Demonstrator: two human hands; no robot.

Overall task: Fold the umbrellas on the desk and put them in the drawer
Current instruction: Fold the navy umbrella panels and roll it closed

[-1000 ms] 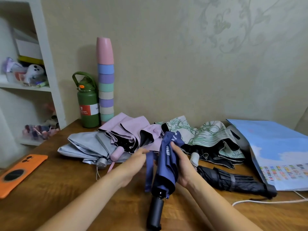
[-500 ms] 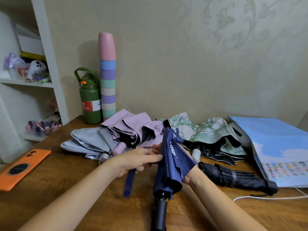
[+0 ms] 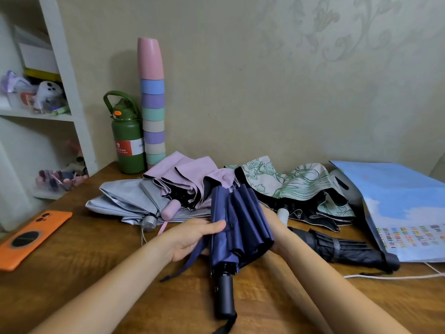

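I hold the navy umbrella (image 3: 237, 227) between both hands above the worktop (image 3: 84, 266), near its front edge, with the black handle (image 3: 225, 297) pointing toward me. My left hand (image 3: 192, 237) grips its left side, thumb lying across the folded cloth, and the loose strap (image 3: 185, 263) hangs down from under that hand. My right hand (image 3: 274, 227) is behind the canopy on the right, mostly hidden; I cannot tell how its fingers lie. Toward the back edge lie the grey umbrella (image 3: 130, 201), the pink umbrella (image 3: 187, 179) and the floral umbrella (image 3: 301, 186), all loosely collapsed. A rolled black umbrella (image 3: 344, 247) lies just right of my right wrist. An orange phone (image 3: 29, 237) rests at the left edge.
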